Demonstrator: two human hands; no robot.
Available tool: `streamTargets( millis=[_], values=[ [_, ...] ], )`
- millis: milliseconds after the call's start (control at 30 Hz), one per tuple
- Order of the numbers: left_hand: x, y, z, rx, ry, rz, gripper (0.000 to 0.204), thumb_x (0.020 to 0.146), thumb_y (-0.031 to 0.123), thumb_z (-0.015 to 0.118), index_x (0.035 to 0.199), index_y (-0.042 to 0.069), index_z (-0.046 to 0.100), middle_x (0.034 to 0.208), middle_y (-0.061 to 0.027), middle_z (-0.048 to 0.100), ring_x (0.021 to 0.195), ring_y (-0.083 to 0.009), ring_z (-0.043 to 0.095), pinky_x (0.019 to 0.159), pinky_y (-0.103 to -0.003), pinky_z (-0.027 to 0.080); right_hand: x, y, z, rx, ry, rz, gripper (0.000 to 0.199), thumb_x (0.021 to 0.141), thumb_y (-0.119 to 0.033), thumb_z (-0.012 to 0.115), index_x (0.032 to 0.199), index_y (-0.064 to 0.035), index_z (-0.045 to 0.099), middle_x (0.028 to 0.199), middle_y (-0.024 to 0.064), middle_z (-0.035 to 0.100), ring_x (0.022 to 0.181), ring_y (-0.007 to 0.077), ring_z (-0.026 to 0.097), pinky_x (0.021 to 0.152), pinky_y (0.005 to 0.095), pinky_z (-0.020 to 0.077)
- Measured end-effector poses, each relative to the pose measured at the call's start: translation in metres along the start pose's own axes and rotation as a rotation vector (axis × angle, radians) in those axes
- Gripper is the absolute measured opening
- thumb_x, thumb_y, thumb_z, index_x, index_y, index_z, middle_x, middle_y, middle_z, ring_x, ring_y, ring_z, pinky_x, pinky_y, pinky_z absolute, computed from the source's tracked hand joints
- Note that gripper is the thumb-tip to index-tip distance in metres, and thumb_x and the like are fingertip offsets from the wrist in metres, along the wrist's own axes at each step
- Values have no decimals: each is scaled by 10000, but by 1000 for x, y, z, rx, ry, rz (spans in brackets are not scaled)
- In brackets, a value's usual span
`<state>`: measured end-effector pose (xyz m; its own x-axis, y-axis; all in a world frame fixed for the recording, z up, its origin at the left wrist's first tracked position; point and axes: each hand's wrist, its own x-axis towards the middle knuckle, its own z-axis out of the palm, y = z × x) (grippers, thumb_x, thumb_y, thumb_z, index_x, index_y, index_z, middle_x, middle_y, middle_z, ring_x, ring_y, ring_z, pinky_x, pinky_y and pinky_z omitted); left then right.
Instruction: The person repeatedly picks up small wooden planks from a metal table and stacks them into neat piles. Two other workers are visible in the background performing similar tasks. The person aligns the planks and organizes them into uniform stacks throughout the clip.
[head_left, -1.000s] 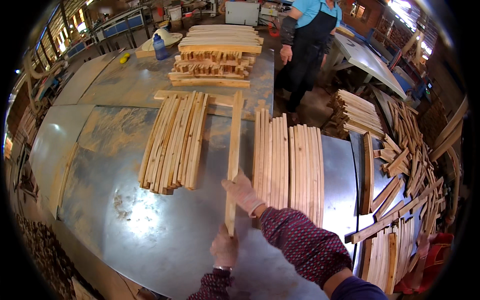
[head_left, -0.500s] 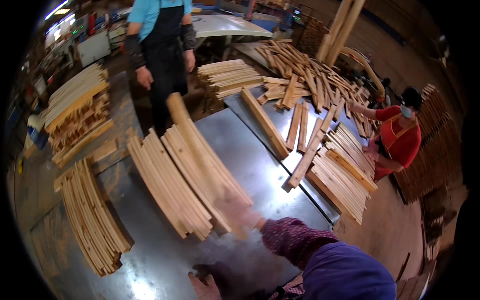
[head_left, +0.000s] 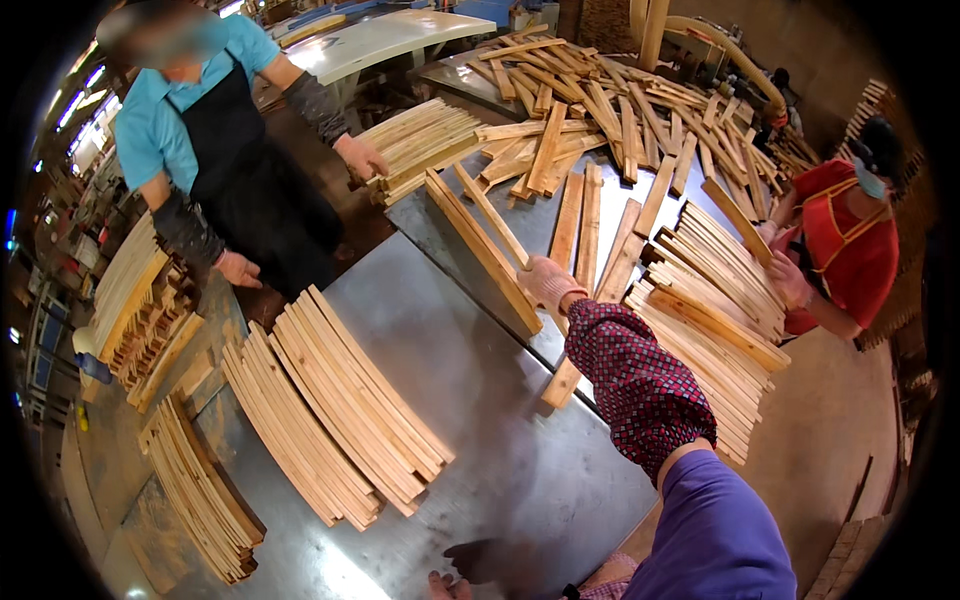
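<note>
The right hand [head_left: 548,283], gloved and reaching out on a chequered red sleeve, was closed around a long wooden slat [head_left: 482,250] near its lower end, fingers wrapped over the top edge. That slat stood on its edge across the metal table [head_left: 470,400], running up and away from the hand toward the far-left side. The left hand [head_left: 447,585] showed only at the bottom edge of the view, mostly cut off (a few fingertips and a dark blur beside them), so I could not tell whether it was spread or curled.

Left of the held slat, a big stack of curved slats [head_left: 335,405] lay flat on the table, with a second, smaller stack [head_left: 200,490] further left near the table's edge. Right of the slat, more slats [head_left: 710,330] were piled in rows, and beyond them a loose heap of boards [head_left: 600,110] covered the far end.

A person in a blue shirt and black apron [head_left: 215,150] stood across the table, face blurred. Another person in red [head_left: 850,240] worked at the right, partly hidden by the dark rim of the picture.
</note>
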<state>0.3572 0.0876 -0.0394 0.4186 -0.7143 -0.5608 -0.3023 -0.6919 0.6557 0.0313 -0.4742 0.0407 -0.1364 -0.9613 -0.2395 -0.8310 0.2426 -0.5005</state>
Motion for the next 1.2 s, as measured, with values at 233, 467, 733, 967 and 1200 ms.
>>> streamTargets(
  millis=[233, 467, 733, 967, 1200],
  values=[
    [-17, 85, 76, -437, 15, -168, 609, 937, 161, 624, 1476, 41, 368, 1272, -178, 595, 1120, -255, 603, 960, -363, 490, 107, 21, 14, 41, -72, -52, 458, 902, -372, 578, 1151, 7, 640, 1071, 242, 691, 1006, 377, 671, 869, 427, 512],
    [-19, 89, 101, -161, 65, -123, 480, 949, 224, 645, 1347, 42, 449, 1121, -82, 610, 1009, -194, 577, 872, -340, 486, 72, -15, 22, 22, -107, -56, 679, 792, -386, 712, 1292, 8, 476, 1123, 254, 661, 1076, 385, 649, 890, 450, 511],
    [-4, 64, 98, -30, 24, -157, 480, 943, 273, 638, 1337, 40, 491, 1118, -105, 630, 1044, -203, 593, 890, -345, 476, 88, -35, 56, 39, 12, -66, 561, 758, -211, 689, 1216, 7, 450, 1098, 220, 650, 1020, 396, 668, 835, 473, 540],
    [-21, 133, 73, 150, -131, -179, 560, 959, 356, 562, 1410, 45, 448, 1224, -158, 613, 1129, -259, 577, 970, -379, 439, 63, -29, 53, -11, 260, -200, 605, 684, -324, 721, 1163, 2, 549, 974, 142, 683, 909, 310, 687, 772, 416, 558],
    [-41, 108, 91, 245, -357, -19, 706, 983, 372, 523, 1476, -84, 305, 1379, -277, 511, 1280, -340, 512, 1070, -393, 396, -138, 11, 13, 509, 39, -278, 639, 853, -347, 646, 1335, 23, 447, 1192, 288, 594, 1125, 420, 581, 946, 459, 472]
  ],
)
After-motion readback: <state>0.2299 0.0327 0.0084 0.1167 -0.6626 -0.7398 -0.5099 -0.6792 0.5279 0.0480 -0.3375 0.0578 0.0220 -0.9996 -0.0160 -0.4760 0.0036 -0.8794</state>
